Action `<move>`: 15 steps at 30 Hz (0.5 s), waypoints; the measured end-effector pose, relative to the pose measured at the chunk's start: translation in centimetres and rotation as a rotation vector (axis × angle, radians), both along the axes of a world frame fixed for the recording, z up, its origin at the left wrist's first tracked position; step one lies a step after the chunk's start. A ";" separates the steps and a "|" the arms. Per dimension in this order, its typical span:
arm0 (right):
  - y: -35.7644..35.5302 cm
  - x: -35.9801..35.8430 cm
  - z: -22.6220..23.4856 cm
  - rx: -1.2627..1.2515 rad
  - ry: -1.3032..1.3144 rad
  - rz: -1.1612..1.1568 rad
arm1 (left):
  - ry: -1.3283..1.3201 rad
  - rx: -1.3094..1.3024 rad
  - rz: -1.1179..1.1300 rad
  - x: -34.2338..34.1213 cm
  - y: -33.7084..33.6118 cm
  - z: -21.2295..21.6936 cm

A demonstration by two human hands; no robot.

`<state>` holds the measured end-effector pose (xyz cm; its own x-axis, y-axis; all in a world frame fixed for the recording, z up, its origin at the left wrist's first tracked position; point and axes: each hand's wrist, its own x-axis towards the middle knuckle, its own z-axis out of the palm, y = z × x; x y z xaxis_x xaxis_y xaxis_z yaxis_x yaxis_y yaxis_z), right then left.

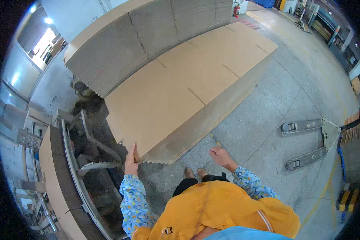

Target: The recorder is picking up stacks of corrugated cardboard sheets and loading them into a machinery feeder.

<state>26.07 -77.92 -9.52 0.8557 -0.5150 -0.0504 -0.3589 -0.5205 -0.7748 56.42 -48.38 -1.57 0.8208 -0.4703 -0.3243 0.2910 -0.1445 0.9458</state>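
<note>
The low stack of flat brown corrugated cardboard sheets (180,92) fills the middle of the frame, its long axis running from the lower left near the person up to the upper right, with a taller stack of the same brown sheets (140,40) behind it at the upper centre. The left hand (130,157) is at the stack's near corner, at lower centre-left, its fingers pressed flat against the edge of the top sheets, so it holds that corner rather than closing round it. The right hand (220,155) hangs loosely half-curled and empty at lower centre, just beside the stack's serrated front edge but apart from it. The stack lies up and to the right of the left hand's hold, and the left hand is the nearer.
</note>
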 end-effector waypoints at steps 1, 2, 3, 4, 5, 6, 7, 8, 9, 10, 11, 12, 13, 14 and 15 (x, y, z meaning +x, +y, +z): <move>0.4 0.4 -0.3 -0.040 -0.005 0.015 | 0.062 -0.066 0.048 0.3 0.3 -0.2; 0.7 0.7 -0.5 -0.073 0.007 -0.009 | -0.028 -0.092 -0.007 0.3 0.8 -0.3; 1.0 1.1 -0.6 0.027 -0.001 0.002 | -0.199 -0.001 -0.063 0.5 1.0 -0.6; 1.2 1.5 -0.5 0.128 0.006 -0.029 | -0.029 -0.046 -0.002 0.7 1.2 -0.7; 1.2 1.9 -0.3 0.263 0.071 -0.036 | 0.208 -0.060 0.081 1.1 0.8 -1.0; 1.2 2.5 0.1 0.359 -0.007 -0.095 | 0.375 -0.109 0.184 1.6 0.7 -1.3; 0.7 3.0 0.6 0.491 -0.015 -0.133 | 0.398 -0.096 0.165 1.7 -0.2 -1.8; 0.7 3.7 1.1 0.591 -0.035 -0.222 | 0.455 -0.067 0.169 2.0 -0.5 -2.2; 0.4 4.4 1.6 0.712 -0.085 -0.229 | 0.459 -0.083 0.162 2.1 -1.2 -2.6; 1.0 5.2 2.0 0.802 -0.136 -0.284 | 0.486 -0.088 0.138 2.2 -1.3 -2.9; 1.4 6.0 2.3 0.897 -0.198 -0.313 | 0.464 -0.103 0.158 2.3 -1.5 -3.0; 1.8 6.8 2.6 0.952 -0.198 -0.348 | 0.460 -0.110 0.158 2.3 -1.4 -3.0; 2.2 7.7 2.7 1.013 -0.210 -0.354 | 0.465 -0.078 0.227 2.1 -1.2 -2.9; 2.6 8.6 2.8 1.080 -0.231 -0.331 | 0.467 -0.108 0.170 2.0 -0.9 -2.7; 2.8 9.3 3.0 1.096 -0.243 -0.379 | 0.479 -0.096 0.182 1.7 -0.8 -2.3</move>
